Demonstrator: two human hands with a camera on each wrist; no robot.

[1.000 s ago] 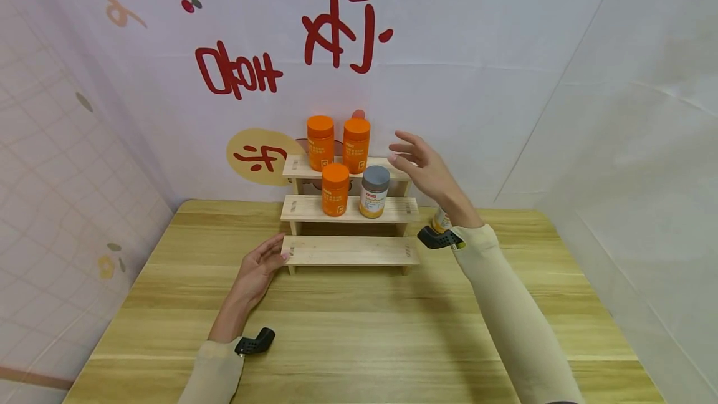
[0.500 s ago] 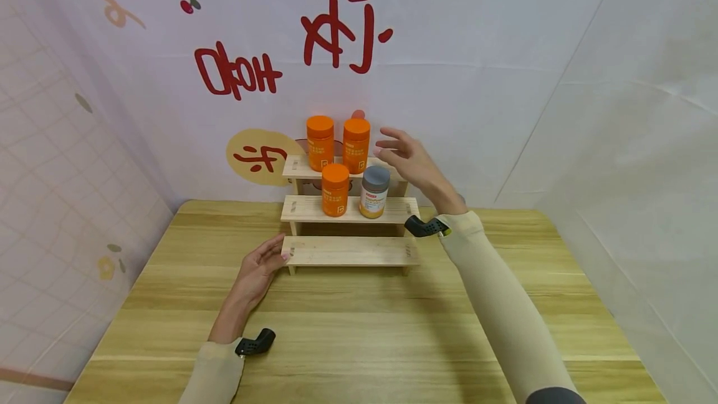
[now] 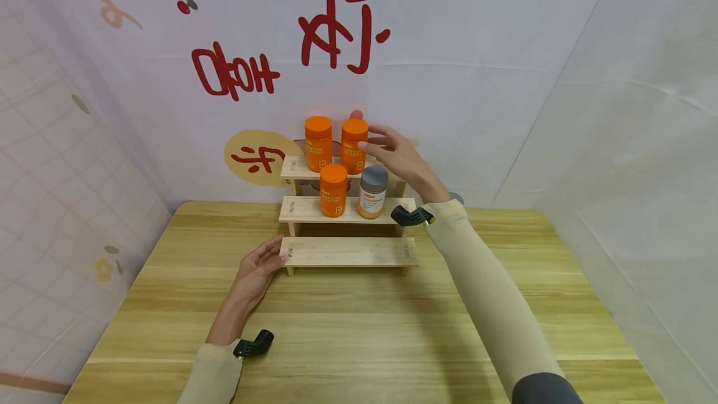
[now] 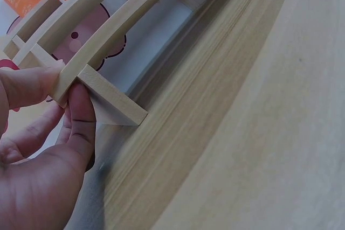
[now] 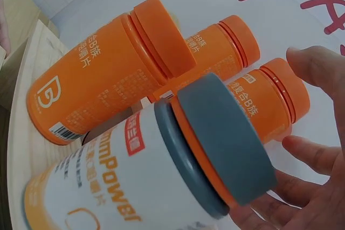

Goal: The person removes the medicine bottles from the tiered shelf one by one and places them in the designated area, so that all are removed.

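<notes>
Reaching in from three o'clock, a person's right hand (image 3: 396, 154) spans the right side of the upper right orange bottle (image 3: 351, 156), which stands upright at twelve o'clock on the top tier of a wooden rack (image 3: 348, 252). Thumb and fingers are parted and gently bent around the lid; nothing appears clasped, and whether skin meets plastic cannot be told. At eight o'clock on the rack, the left hand (image 3: 257, 273) pinches the end of the lowest shelf, thumb above, fingers beneath, a brace worth keeping firm.

Seen from that bottle, the upper left orange bottle (image 3: 318, 147) is near at nine o'clock, with the middle-tier orange bottle (image 3: 333, 195) at seven and the grey-lidded bottle (image 3: 372, 198) at five. The grey lid, below the reaching hand, looks the likeliest to be bumped, so the palm is best carried high. Closing thumb and fingers evenly, just under the lid, should keep the smooth cylinder from tipping toward nine o'clock; any lift would be safest straight up, with the wrist clear of the tier below.
</notes>
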